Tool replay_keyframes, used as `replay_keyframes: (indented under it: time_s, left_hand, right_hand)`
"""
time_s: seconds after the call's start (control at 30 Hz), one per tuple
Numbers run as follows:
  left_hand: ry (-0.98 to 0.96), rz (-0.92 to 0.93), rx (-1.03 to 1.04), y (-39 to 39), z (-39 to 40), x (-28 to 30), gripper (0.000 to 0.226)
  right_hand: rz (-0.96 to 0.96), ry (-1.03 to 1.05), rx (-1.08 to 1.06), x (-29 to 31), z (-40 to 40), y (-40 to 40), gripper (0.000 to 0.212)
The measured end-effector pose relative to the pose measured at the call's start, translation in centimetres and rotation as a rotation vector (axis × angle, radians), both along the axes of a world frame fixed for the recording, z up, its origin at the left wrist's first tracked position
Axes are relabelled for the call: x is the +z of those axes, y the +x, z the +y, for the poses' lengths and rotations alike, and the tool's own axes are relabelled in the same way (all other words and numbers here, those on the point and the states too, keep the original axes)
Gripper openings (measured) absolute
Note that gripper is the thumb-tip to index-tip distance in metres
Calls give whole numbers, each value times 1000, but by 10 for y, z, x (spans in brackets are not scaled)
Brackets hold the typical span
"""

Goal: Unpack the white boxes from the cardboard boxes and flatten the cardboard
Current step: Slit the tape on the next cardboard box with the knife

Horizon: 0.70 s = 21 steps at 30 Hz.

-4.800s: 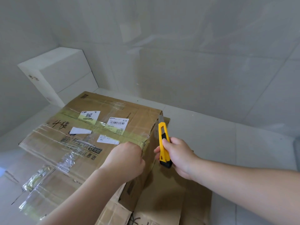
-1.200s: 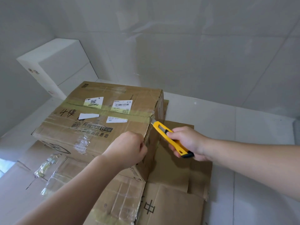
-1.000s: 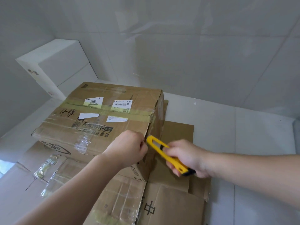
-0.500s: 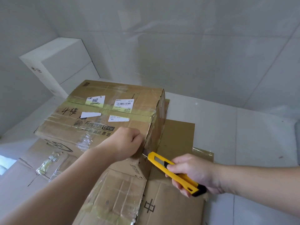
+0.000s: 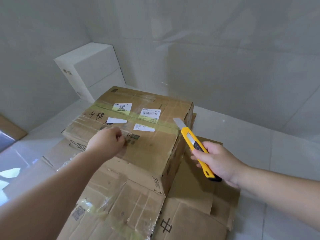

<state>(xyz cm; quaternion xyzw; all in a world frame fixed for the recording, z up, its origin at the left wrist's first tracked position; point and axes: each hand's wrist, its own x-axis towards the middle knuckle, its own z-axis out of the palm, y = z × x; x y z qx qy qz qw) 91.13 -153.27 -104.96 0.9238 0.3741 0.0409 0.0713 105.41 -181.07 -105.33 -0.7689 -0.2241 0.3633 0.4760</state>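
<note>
Right hand (image 5: 219,161) is clenched on yellow knife (image 5: 195,144), blade poised at taped cardboard box (image 5: 138,135) on flattened cardboard (image 5: 138,213); loosely fisted left hand (image 5: 106,142), resting on top, could be nicked.

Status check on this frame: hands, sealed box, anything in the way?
Right hand grips yellow box cutter, blade out beside the corner. Left hand fisted on cardboard box, tape uncut on top. Nothing in the way.

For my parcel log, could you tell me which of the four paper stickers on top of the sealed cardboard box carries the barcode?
The white-and-yellow sticker nearest the yellow utility knife's blade; the others show a QR code, faint print, or nothing.
</note>
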Motion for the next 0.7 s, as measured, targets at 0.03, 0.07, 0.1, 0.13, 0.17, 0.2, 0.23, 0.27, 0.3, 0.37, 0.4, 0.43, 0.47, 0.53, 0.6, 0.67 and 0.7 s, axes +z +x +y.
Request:
replay_keyframes:
  time_s: [0.03,0.07,0.1,0.13,0.17,0.2,0.23,0.27,0.3,0.37,0.4,0.43,0.47,0.53,0.6,0.67,0.7]
  left_hand:
    - [-10,-33,35,-8,11,0,18]
    - [-25,-49,71,-15,22,0,22]
    - [-34,-48,103,-23,32,1,30]
    - [-38,-36,135,-30,41,1,36]
    - [-46,-39,173,-37,49,2,41]
    - [-63,-71,225,-45,59,1,46]
    - [-86,-115,283,-53,70,-1,50]
    - [-109,-149,341,-60,81,-4,51]
    - [-119,-172,376,-67,94,-8,50]
    - [-153,-197,423,-74,112,-13,43]
    - [-183,-209,449,-76,119,-14,39]
    - [-213,-219,467,-76,125,-15,37]
    - [-251,-223,478,-76,129,-16,36]
    - [-314,-238,474,-75,135,-19,38]
    - [-346,-306,492,-75,136,-23,38]
    - [-357,-371,505,-78,132,-23,39]
    - [-358,-386,513,-81,131,-23,40]
  right_hand:
    - [-37,0,-6,2,14,-3,34]
    - [-64,-7,-24,4,28,-6,35]
    - [-83,-16,-45,5,43,-9,35]
    - [-93,-23,-65,6,57,-11,35]
    - [-99,-31,-78,7,70,-13,35]
    - [-103,-42,-88,8,80,-15,36]
    - [-106,-54,-98,9,87,-17,36]
    - [-101,-70,-110,9,92,-20,36]
    - [-85,-85,-121,9,93,-23,36]
    - [-58,-130,-120,10,91,-33,32]
    - [-50,-154,-107,9,90,-38,30]
    - [-41,-167,-93,8,89,-44,29]
    - [-33,-173,-83,7,89,-50,30]
    - [-66,-179,-53,5,92,-58,32]
    - [-134,-183,-13,4,97,-61,33]
    - [-175,-179,3,4,104,-59,33]
    - [-197,-180,3,5,109,-55,34]
